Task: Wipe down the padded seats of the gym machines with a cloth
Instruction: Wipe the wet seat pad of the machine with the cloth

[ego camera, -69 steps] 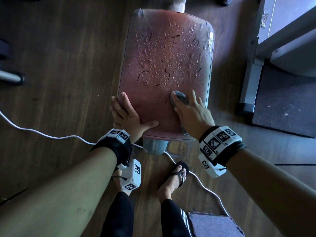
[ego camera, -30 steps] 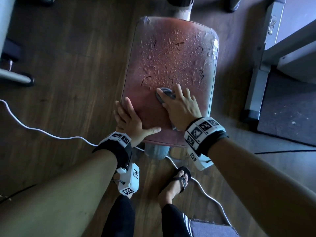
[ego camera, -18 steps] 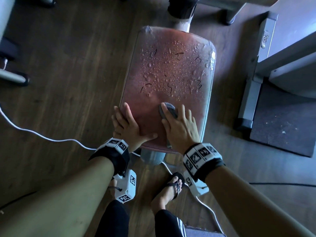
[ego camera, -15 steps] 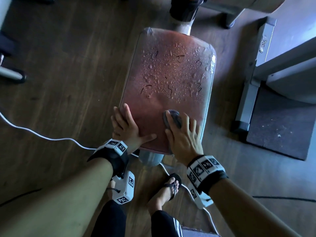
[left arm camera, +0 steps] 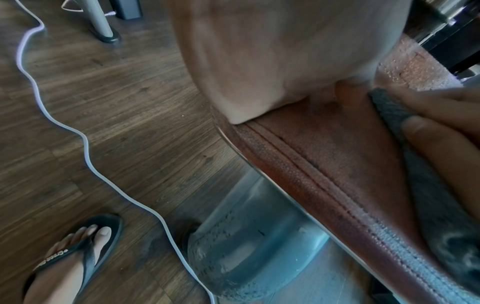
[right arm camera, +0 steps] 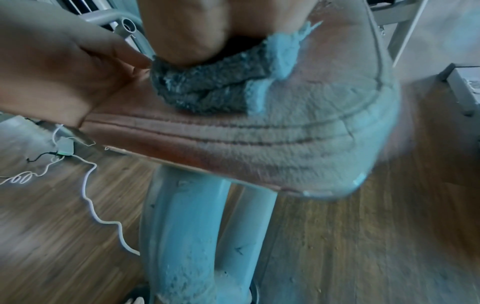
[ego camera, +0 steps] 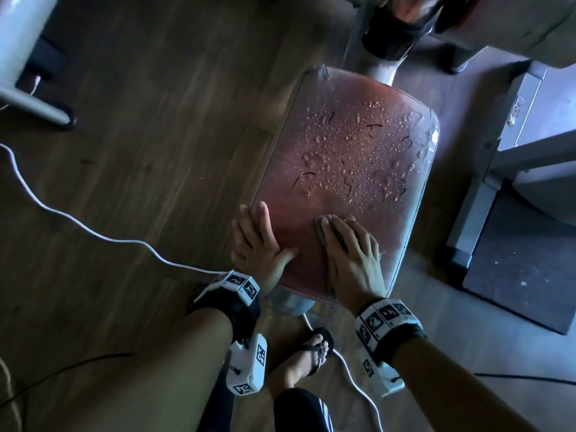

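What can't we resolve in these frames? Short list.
- Cloth, head view: mostly hidden under the right hand; its full extent is unknown.
- Seat underside and post base: head view blocked by the pad; both wrist views blurred there.
- Left hand, left wrist view: a blurred palm, so finger contact is unclear.
- Dark marks among the droplets, head view: cracks or ink, too small.

Head overhead; wrists close on seat (ego camera: 343, 169).

The right hand (right arm camera: 182, 30) presses a folded grey terry cloth (right arm camera: 215, 86) flat onto the reddish padded vinyl seat (right arm camera: 298, 144), near its stitched front edge. The left hand (right arm camera: 57, 67) rests beside it. Below, a pale metal post (right arm camera: 182, 236) meets the wooden floor (right arm camera: 363, 246), where a white cable (right arm camera: 91, 197) trails.
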